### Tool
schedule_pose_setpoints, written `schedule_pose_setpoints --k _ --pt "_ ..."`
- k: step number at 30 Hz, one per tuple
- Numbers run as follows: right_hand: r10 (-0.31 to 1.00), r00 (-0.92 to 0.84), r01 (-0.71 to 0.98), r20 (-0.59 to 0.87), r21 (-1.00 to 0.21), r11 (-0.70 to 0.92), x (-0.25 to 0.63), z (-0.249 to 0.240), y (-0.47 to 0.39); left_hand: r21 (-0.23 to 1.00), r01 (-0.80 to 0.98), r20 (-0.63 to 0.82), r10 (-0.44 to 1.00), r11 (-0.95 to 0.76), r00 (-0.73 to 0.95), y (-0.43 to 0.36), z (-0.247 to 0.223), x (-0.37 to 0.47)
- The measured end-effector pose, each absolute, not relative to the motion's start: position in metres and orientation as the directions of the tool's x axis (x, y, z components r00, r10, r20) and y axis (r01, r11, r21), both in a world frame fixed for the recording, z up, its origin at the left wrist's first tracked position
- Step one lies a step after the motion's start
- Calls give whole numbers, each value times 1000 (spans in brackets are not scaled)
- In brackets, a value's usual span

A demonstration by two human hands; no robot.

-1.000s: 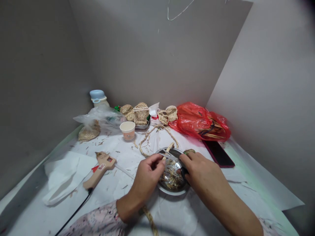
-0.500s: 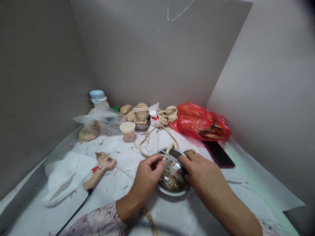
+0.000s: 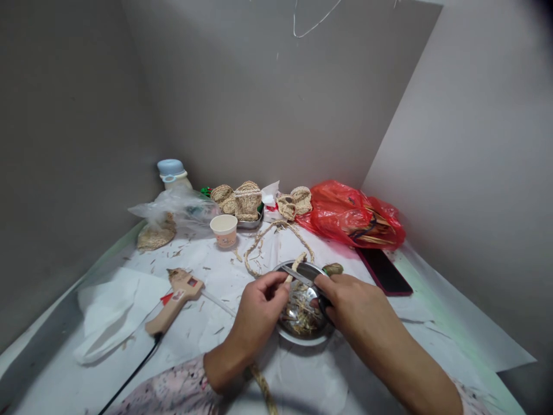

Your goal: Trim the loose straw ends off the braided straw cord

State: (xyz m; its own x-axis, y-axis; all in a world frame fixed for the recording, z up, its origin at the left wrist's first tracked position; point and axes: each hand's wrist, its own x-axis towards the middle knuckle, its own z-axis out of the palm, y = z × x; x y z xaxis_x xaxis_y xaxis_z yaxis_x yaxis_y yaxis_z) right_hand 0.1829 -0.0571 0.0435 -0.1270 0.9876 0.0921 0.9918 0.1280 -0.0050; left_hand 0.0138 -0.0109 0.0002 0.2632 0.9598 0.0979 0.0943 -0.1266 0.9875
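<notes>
The braided cord (image 3: 297, 262) looks pale and straw-coloured, its plait slightly rough, the tip curving up over a steel bowl (image 3: 302, 341) strewn with dry clippings (image 3: 303, 316). I see the left hand (image 3: 261, 302) pinching it between thumb and fingers; the right hand (image 3: 356, 294) has its fingers wrapped on black-handled scissors (image 3: 306, 279), whose blades lie close together against the cord.
</notes>
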Motion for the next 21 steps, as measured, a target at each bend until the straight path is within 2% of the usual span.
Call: schedule_pose_setpoints --k 3,6,8,10,13,16,18,21 --pt "993 -62 970 97 -228 82 185 48 -55 985 105 104 951 -140 290 -12 2 14" --pt "993 35 835 113 -550 33 186 48 -45 972 142 137 943 -187 303 -13 5 13" --pt "995 65 623 78 -782 21 188 43 -36 958 167 171 933 -232 315 -14 6 13" --pt "997 75 307 -19 -951 -41 189 35 -26 940 188 209 916 -285 342 -15 8 13" --pt "994 102 -83 -44 -996 -36 191 24 -15 906 232 253 891 -355 376 -17 8 12" --pt "982 183 -306 -50 -952 8 191 22 -12 873 261 295 873 -411 390 -18 8 12" --pt "968 245 -339 -44 -940 43 191 23 -12 859 265 314 859 -438 404 -18 7 12" --pt "952 307 -246 -2 -966 78 190 23 -13 847 273 321 848 -456 422 -18 7 11"
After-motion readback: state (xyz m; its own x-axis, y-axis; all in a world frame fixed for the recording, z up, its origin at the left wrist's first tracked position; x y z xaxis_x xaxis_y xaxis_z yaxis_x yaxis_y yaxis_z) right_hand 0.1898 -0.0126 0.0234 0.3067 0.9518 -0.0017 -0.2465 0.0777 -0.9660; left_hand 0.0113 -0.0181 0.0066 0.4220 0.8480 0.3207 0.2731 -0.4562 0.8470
